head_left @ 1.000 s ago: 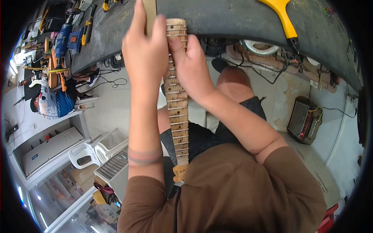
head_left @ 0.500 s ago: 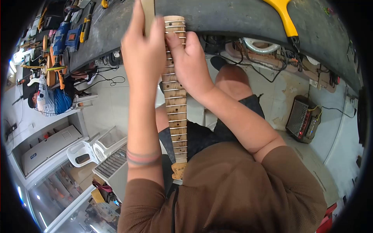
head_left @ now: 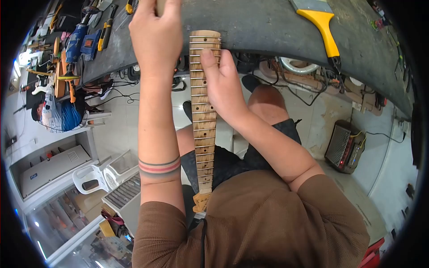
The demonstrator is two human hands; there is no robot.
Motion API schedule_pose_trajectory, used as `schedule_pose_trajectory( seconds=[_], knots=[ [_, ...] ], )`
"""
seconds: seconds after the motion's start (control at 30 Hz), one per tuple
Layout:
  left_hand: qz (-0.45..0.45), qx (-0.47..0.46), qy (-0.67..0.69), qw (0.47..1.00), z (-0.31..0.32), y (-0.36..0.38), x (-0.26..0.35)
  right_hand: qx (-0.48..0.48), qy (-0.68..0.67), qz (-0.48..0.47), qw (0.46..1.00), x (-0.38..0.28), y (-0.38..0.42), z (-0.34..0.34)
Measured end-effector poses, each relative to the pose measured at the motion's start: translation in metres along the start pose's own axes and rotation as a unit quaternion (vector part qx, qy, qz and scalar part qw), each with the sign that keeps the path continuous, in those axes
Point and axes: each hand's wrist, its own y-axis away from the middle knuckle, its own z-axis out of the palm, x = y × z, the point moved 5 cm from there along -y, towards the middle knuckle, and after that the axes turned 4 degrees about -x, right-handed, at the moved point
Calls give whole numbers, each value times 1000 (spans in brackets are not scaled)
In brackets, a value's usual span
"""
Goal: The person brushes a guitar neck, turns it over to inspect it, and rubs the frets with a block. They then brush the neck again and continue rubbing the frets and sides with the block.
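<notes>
A guitar neck (head_left: 204, 116) with a light wooden fretboard, metal frets and dark dot inlays points from my lap to the bench edge. Its headstock (head_left: 202, 202) rests near my shirt. My right hand (head_left: 220, 73) grips it near the far end, thumb on the fretboard, the other fingers mostly hidden at the side and beneath. To the left of the neck's far end, above the bench, my left hand (head_left: 156, 33) is closed on a flat tan strip (head_left: 160, 6), mostly cut off by the top edge of view. The strip is apart from the frets.
A yellow-handled brush (head_left: 328, 33) lies on the dark workbench (head_left: 254, 22) at right. At left are a blue power tool (head_left: 76, 42) and a yellow-black cutter (head_left: 105, 33). An amplifier (head_left: 343, 145), white chairs (head_left: 89, 178) and a seated person (head_left: 62, 116) surround me.
My left hand has moved up and left with the tan strip, away from the neck. The neck's far end appears slightly lower, still in my right hand.
</notes>
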Motion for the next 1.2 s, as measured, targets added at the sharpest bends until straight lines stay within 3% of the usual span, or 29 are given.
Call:
schedule_pose_trajectory(
  seconds=[0.03, 0.1, 0.13, 0.17, 0.23, 0.37, 0.73, 0.8, 1.2],
  knots=[
    [0, 8, 2, 1000, -6, -3, -6, -6, 4, -4, 1000, 1, -1, -5],
    [12, -5, -3, 1000, -10, -7, -28, -80, -171, 129, 973, 3, 7, -5],
    [64, -24, -49, 996, -10, -9, -49, -79, -230, 178, 953, -14, 12, -5],
    [63, -17, -43, 997, -15, -10, -59, -81, -222, 175, 956, -13, 11, -11],
    [57, -95, -245, 963, -11, -8, -75, -123, -316, 194, 921, -3, 12, -15],
    [98, -104, -274, 951, -9, -2, -86, -156, -368, 196, 895, 2, 8, -16],
    [56, -120, -324, 937, -6, 3, -75, -186, -389, 170, 886, 1, 2, -9],
    [99, -86, -297, 946, -7, 3, -74, -186, -389, 163, 887, 1, 2, -9],
    [98, -76, -324, 938, -5, 5, -80, -179, -388, 166, 889, 2, 3, -8]
  ],
)
